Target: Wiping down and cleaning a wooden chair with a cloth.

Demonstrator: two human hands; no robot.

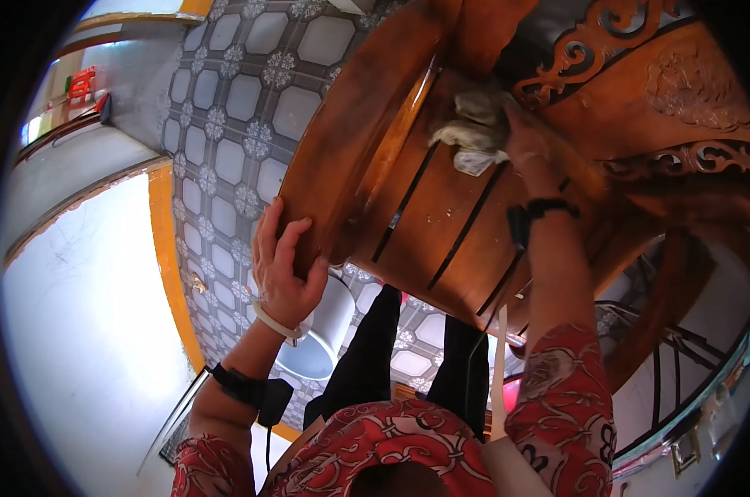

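A varnished wooden chair or bench with a slatted seat [455, 230] stands before me. Pressed to the seat near the backrest, my right hand [527, 136] grips a crumpled, dirty whitish cloth [474, 133]; the hand and cloth are slightly blurred. My left hand [288, 267] holds the front end of the broad wooden armrest [350, 124], thumb on one side and fingers spread over the other. A few pale crumbs [440, 215] lie on the slats, between dark gaps. Carved scrollwork and a relief panel [695, 84] decorate the backrest [642, 93].
Below my left hand, a pale bucket [328, 323] stands on the patterned tile floor [232, 93]. A thin black cable [472, 366] hangs before me. At lower right is a black metal frame [667, 348]. A white surface with an orange edge [170, 248] lies left.
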